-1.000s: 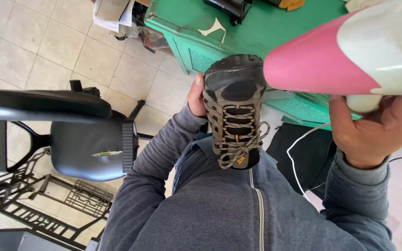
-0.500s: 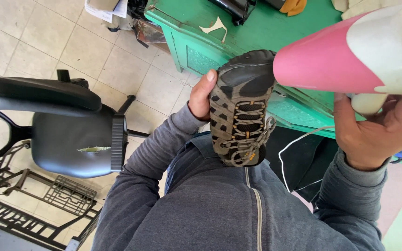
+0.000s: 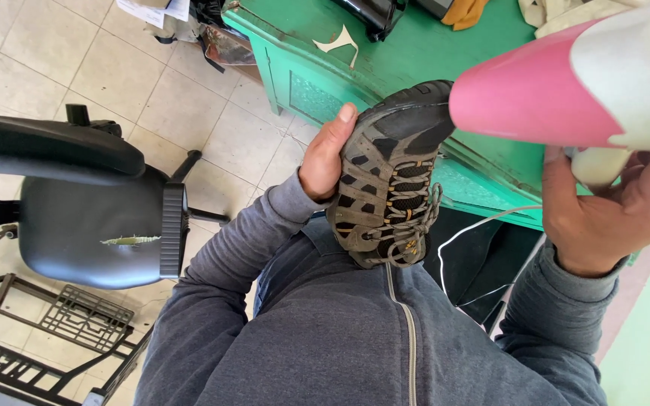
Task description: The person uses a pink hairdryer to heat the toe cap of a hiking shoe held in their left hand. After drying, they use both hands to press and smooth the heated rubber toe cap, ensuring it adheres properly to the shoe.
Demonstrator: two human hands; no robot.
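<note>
The person's left hand (image 3: 325, 159) is gripping a worn brown-and-black laced hiking shoe (image 3: 389, 177) by its left side, thumb lying up along the edge and the other fingers wrapped behind it out of sight, so the shoe is standing toe-up against the grey zipped sweatshirt (image 3: 340, 331). The right hand (image 3: 611, 203) is closing its fingers round the pale handle of a pink-and-white plastic hair dryer (image 3: 573, 90), whose pink nozzle is pointing left at the shoe's black rubber toe cap (image 3: 408, 116), just beside it.

The nozzle is sitting so near the toe that hot air could be scorching or softening the rubber there, and heat spilling past could be reaching the left thumb close by. The loose laces (image 3: 415, 233) are dangling near the lap and could be catching on the zip. The white cord (image 3: 483, 225) is trailing down between the person and the green painted wooden table (image 3: 415, 53) on the far side; a tug on it could jerk the dryer. Whether the dryer is running cannot be told from this view. A black padded office chair (image 3: 92, 218) is standing well apart on the left.
</note>
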